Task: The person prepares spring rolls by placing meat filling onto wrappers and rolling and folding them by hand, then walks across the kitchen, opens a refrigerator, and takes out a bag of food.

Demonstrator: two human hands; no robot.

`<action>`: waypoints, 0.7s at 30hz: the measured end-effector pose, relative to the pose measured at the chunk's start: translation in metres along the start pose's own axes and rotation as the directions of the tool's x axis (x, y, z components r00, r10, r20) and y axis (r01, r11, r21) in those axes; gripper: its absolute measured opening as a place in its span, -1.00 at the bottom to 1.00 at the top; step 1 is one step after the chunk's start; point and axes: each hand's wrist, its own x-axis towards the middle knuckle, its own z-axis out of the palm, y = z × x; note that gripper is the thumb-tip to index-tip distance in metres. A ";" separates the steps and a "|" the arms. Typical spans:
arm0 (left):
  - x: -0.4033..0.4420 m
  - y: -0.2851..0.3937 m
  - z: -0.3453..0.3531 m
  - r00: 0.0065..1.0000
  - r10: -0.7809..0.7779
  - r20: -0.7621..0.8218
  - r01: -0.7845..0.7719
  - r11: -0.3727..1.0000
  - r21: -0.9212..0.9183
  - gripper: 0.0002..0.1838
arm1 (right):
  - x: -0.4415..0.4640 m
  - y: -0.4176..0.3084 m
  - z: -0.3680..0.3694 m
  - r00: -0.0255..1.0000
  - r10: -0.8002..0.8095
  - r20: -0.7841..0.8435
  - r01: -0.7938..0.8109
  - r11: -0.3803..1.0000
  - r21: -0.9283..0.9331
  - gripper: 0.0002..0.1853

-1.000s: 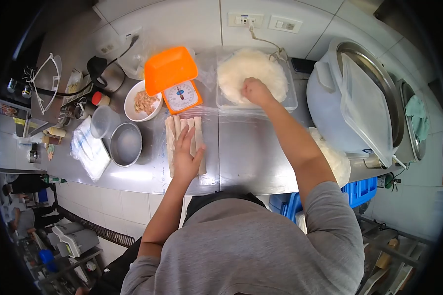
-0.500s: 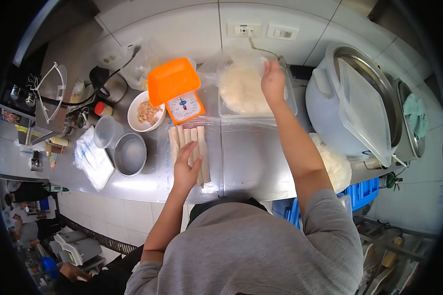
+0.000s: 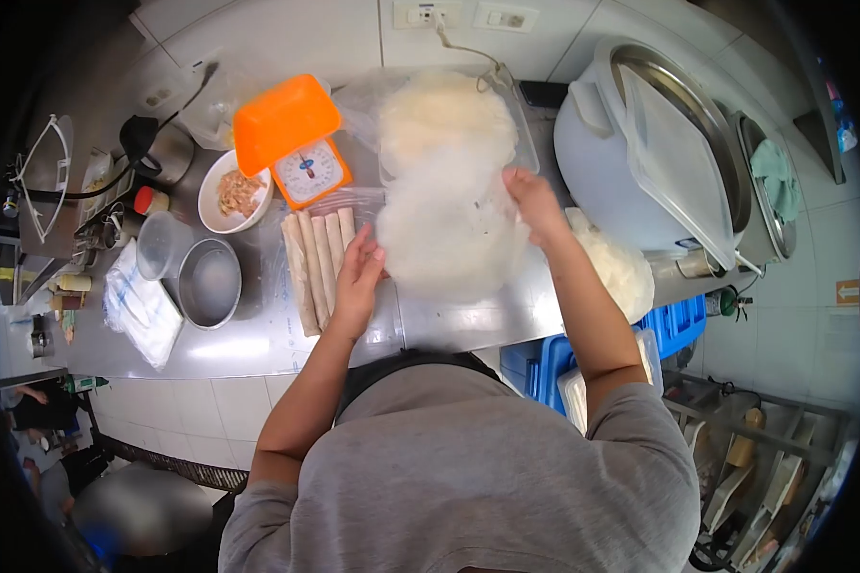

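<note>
My right hand (image 3: 535, 202) pinches the right edge of a thin, round, translucent white sheet (image 3: 449, 234), which is slightly blurred above the steel counter. At the sheet's left edge, my left hand (image 3: 361, 277) has its fingers partly curled; whether it grips the edge is unclear. Just left of that hand lie several long pale rolls (image 3: 313, 258) side by side on plastic film. More round white sheets (image 3: 449, 115) are piled in a clear container behind the held one.
An orange scale (image 3: 311, 172), a white bowl of pinkish filling (image 3: 239, 194), a metal bowl (image 3: 210, 286) and a clear tub (image 3: 161, 246) stand left. A large pale bucket (image 3: 597, 134) and a wrapped white pile (image 3: 613, 267) are right. Blue crates (image 3: 674, 325) sit below the counter.
My right hand has come down and toward me from the container, bringing a sheet over the counter. My left hand has moved off the rolls to the sheet's left edge. The view has shifted.
</note>
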 end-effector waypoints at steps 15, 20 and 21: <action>0.017 -0.046 0.020 0.904 0.095 0.417 -0.423 0.046 0.905 -0.40 | -0.056 0.083 -0.045 0.734 -0.675 0.071 0.379 0.321 -0.868 -0.57; -0.004 -0.034 0.021 0.951 0.027 0.309 -0.310 0.040 0.950 -0.31 | -0.058 0.108 -0.024 0.759 -0.579 0.298 0.576 0.384 -0.722 -0.58; -0.009 -0.029 0.022 0.961 0.002 0.277 -0.277 0.048 0.960 -0.29 | -0.054 0.107 -0.025 0.779 -0.548 0.306 0.567 0.407 -0.716 -0.60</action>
